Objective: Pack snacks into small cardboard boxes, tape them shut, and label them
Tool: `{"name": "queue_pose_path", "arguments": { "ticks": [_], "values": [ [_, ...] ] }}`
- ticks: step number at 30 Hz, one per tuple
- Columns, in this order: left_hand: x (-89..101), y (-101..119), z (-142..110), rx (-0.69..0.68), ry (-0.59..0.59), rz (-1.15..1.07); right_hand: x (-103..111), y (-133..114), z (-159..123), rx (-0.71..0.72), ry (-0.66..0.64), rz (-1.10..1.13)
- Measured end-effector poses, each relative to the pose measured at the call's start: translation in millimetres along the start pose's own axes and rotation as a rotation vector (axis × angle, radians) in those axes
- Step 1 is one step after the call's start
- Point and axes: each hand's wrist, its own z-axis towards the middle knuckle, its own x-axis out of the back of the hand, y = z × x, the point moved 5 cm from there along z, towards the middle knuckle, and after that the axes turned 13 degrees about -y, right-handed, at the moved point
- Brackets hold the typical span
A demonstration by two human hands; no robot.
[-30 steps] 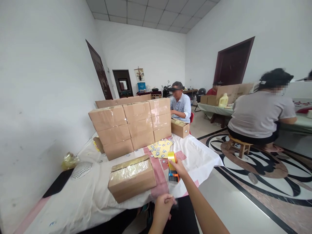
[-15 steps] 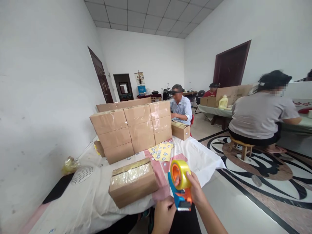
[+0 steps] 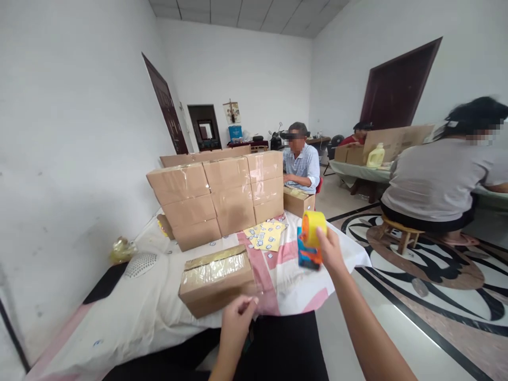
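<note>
My right hand [image 3: 330,247] grips a tape dispenser [image 3: 307,256], blue and orange, that carries a roll of yellowish packing tape [image 3: 318,222]. It is held up above the right part of the table, and the motion blurs it a little. Low at the table's front edge, my left hand [image 3: 239,313] has thumb and fingers pinched together; what lies between them, if anything, is too small to make out. Just beyond that hand a cardboard box [image 3: 216,293] lies on the cloth, with shiny tape along its top.
Stacked cardboard boxes [image 3: 232,198] form a wall behind the near box. Yellow patterned sheets [image 3: 268,235] lie before them on the tablecloth [image 3: 159,317]. Across the table sits a co-worker [image 3: 304,161] beside another box [image 3: 298,202]. At right, another person sits on a wooden stool [image 3: 402,230].
The right hand has lifted the tape dispenser up and away to the right. My left hand has moved left, closer to the near box, and the two hands are now apart.
</note>
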Motion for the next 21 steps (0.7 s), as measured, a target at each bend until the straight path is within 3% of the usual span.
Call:
{"name": "queue_pose_path", "arguments": {
  "ticks": [2, 5, 8, 11, 14, 18, 20, 21],
  "values": [
    [16.3, 23.9, 5.6, -0.024, 0.014, -0.012, -12.9, 37.3, 42.6, -0.035, 0.006, -0.009],
    [33.7, 48.2, 17.8, -0.058, 0.024, -0.073, -19.9, 95.4, 80.0, -0.129, 0.038, -0.021],
    [36.6, 52.1, 31.4, 0.001, 0.034, -0.179, -19.3, 138.8, 94.1, -0.222, 0.07, -0.039],
    [31.6, 45.5, 42.3, 0.067, 0.031, -0.257, -14.6, 162.7, 97.4, -0.287, 0.113, -0.097],
    [28.8, 36.9, 46.5, 0.113, 0.021, -0.278, 3.4, 165.2, 92.1, -0.29, 0.251, -0.219],
    [30.9, 32.2, 43.1, 0.134, 0.042, -0.256, 30.8, 133.9, 59.5, -0.195, 0.49, -0.352],
    [31.8, 32.5, 40.7, 0.139, 0.061, -0.259, 24.3, 110.7, 36.0, -0.173, 0.421, -0.345],
    [31.5, 32.9, 40.0, 0.141, 0.061, -0.26, 10.9, 99.9, 25.5, -0.185, 0.26, -0.32]
  ]
}}
